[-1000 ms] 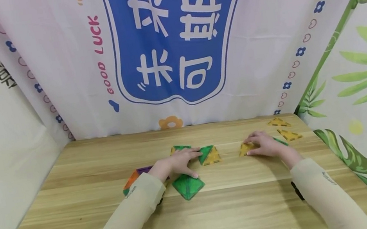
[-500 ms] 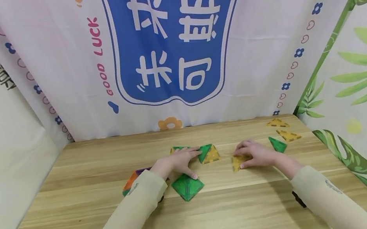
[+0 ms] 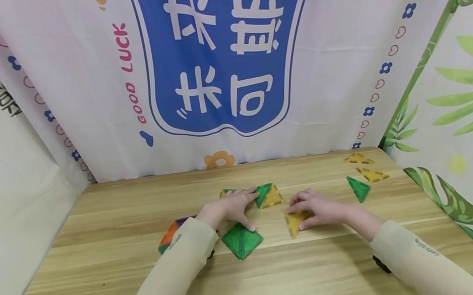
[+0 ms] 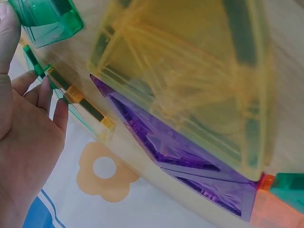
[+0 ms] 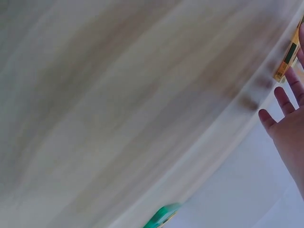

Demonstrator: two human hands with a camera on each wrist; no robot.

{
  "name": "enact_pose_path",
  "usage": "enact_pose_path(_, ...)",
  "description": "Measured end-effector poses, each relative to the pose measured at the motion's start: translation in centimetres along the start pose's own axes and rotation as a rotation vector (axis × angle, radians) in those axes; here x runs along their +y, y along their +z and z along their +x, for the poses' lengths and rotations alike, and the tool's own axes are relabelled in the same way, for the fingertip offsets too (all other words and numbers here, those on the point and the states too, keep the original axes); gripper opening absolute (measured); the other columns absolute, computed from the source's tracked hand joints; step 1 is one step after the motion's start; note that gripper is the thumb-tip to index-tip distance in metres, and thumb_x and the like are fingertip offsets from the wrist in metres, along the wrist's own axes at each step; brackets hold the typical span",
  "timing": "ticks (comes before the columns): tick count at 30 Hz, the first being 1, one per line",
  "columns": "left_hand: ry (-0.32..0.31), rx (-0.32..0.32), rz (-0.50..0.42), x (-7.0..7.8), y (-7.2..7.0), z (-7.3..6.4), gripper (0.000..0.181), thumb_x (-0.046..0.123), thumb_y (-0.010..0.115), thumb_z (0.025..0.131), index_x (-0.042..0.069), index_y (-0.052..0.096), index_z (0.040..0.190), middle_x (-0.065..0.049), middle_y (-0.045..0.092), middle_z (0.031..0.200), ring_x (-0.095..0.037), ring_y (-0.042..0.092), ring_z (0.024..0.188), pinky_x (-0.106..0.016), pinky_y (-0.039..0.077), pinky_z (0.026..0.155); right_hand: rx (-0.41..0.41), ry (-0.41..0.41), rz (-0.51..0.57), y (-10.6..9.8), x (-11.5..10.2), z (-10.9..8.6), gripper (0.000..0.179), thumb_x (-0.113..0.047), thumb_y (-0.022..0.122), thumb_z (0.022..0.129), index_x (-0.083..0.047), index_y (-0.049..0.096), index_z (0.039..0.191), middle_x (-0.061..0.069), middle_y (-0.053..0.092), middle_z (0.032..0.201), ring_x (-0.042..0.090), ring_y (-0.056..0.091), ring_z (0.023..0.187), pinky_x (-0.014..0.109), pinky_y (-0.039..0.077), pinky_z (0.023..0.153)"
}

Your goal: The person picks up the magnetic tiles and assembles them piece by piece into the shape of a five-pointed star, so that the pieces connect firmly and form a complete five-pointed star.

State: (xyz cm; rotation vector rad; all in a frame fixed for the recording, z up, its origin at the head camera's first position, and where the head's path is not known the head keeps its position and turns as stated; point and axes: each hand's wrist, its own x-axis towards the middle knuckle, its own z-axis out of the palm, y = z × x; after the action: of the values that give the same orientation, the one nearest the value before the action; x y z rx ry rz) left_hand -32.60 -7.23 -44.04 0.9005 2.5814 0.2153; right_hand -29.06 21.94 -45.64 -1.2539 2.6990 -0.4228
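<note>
My left hand (image 3: pixel 232 206) lies over the arrangement of translucent triangular magnetic tiles, fingers stretched out. Its fingertips reach the edge of a green triangle tile (image 3: pixel 263 193), which sits against a yellow triangle tile (image 3: pixel 273 196). The thumb rests at the top of a green square (image 3: pixel 242 242) formed by two triangle tiles. Part of another green and yellow pair is hidden behind this hand. To the right, my right hand (image 3: pixel 319 209) pinches a yellow triangle tile (image 3: pixel 294 223) between thumb and fingers, low over the table; that tile (image 5: pixel 288 59) also shows in the right wrist view.
Purple tiles (image 4: pixel 161 137), a large yellow tile (image 4: pixel 185 61) and an orange tile (image 3: pixel 169 233) lie beside the left forearm. Far right are a loose green triangle (image 3: pixel 359 187) and two yellow triangles (image 3: pixel 372 174). A printed curtain (image 3: pixel 118 155) hangs behind the wooden table (image 3: pixel 284 283).
My right hand has slid the yellow triangle tile leftward and nearer to me, uncovering the loose green triangle on the right. My left hand has stayed almost in place.
</note>
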Motion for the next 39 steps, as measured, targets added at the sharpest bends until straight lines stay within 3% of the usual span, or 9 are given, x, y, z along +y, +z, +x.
enact_pose_path(10,0.014,0.023,-0.023,0.1,0.4,0.1,0.109,0.059,0.073,0.068,0.015,0.018,0.152,-0.004,0.003,0.160,-0.033,0.010,0.145,-0.055,0.011,0.115,-0.036,-0.091,0.035,0.5,-1.3,2.0,0.050,-0.040,0.067,0.085,-0.019,0.059,0.130,0.005,0.050,0.131,0.023,0.043,0.123,0.045,0.037,0.103)
enact_pose_path(20,0.045,0.045,-0.032,0.0,0.6,0.0,0.104,0.053,0.075,0.069,0.016,0.022,0.151,0.000,0.005,0.160,-0.035,0.013,0.143,-0.056,0.014,0.114,-0.026,-0.085,0.083,0.2,-1.5,2.3,0.051,-0.038,0.067,0.086,-0.018,0.057,0.132,0.007,0.049,0.133,0.024,0.041,0.125,0.046,0.038,0.102)
enact_pose_path(25,0.086,0.076,-0.042,-0.1,0.7,-0.2,0.103,0.048,0.077,0.069,0.014,0.024,0.151,-0.003,0.009,0.159,-0.033,0.017,0.143,-0.054,0.017,0.114,0.060,-0.024,0.106,-0.8,0.0,0.2,0.055,-0.032,0.071,0.084,-0.012,0.055,0.132,0.013,0.046,0.136,0.031,0.039,0.127,0.052,0.036,0.103)
enact_pose_path(33,0.136,0.136,-0.039,-0.1,0.9,-1.1,0.098,0.047,0.076,0.072,0.017,0.025,0.150,-0.001,0.021,0.157,-0.026,0.019,0.143,-0.047,0.019,0.115,0.199,0.063,0.026,-3.1,4.7,-5.3,0.057,-0.023,0.076,0.079,-0.006,0.056,0.130,0.022,0.046,0.137,0.043,0.038,0.126,0.063,0.030,0.101)
enact_pose_path(39,0.231,0.154,-0.012,1.1,1.8,-1.8,0.092,0.048,0.073,0.075,0.015,0.030,0.149,-0.004,0.025,0.156,-0.028,0.020,0.143,-0.050,0.021,0.114,0.243,0.206,0.027,-3.8,8.0,-9.2,0.059,-0.023,0.076,0.079,-0.002,0.054,0.130,0.027,0.043,0.137,0.051,0.032,0.126,0.070,0.019,0.100)
